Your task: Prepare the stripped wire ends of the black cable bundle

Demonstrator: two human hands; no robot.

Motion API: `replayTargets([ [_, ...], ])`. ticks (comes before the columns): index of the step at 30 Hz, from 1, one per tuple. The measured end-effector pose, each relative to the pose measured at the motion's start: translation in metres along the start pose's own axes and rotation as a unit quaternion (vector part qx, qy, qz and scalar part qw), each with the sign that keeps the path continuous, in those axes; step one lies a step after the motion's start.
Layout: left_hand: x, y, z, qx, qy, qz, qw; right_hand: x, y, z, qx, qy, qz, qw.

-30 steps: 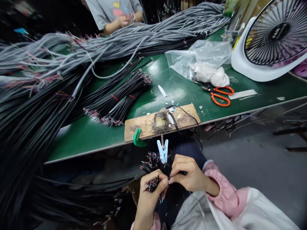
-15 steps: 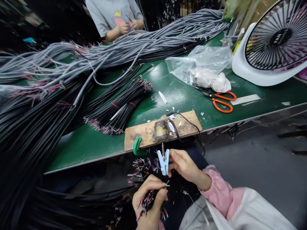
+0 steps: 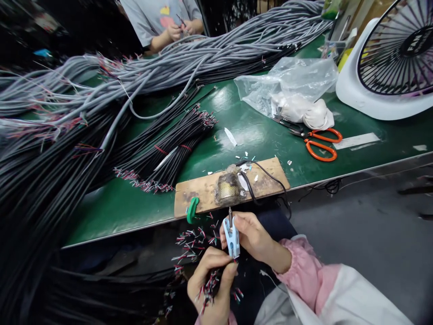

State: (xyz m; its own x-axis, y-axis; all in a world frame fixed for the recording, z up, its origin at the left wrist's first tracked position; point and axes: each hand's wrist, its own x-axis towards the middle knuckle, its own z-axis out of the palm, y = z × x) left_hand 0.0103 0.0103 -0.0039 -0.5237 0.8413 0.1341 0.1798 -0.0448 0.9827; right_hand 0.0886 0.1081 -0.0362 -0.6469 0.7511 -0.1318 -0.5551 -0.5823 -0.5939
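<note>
While the right hand clasps the blue clip just off the wooden board, the left hand grips a bunch of wires; the clip's long axis points toward the left hand's pinch, just beside its lower end; the right is nearer, touching.

I'm counting one clothespin, one left hand, one right hand, one board, one clamp, two red ties, one pair of scissors, one fan, one co-worker, and wayyy too many wires.
</note>
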Motion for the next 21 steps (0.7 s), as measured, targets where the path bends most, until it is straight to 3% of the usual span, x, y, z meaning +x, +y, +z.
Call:
replayTargets([
  [11,-0.002,0.000,-0.002,-0.007,-0.023,-0.025,0.999,-0.002,0.000,-0.003,0.015,-0.017,0.020,1.000],
  [15,-0.003,0.000,-0.002,-0.006,-0.025,-0.034,0.999,-0.005,0.008,-0.010,0.029,0.016,0.029,0.999],
  [21,-0.008,0.001,-0.007,-0.020,-0.042,-0.042,0.998,-0.023,0.018,-0.024,-0.021,0.006,0.018,1.000],
])
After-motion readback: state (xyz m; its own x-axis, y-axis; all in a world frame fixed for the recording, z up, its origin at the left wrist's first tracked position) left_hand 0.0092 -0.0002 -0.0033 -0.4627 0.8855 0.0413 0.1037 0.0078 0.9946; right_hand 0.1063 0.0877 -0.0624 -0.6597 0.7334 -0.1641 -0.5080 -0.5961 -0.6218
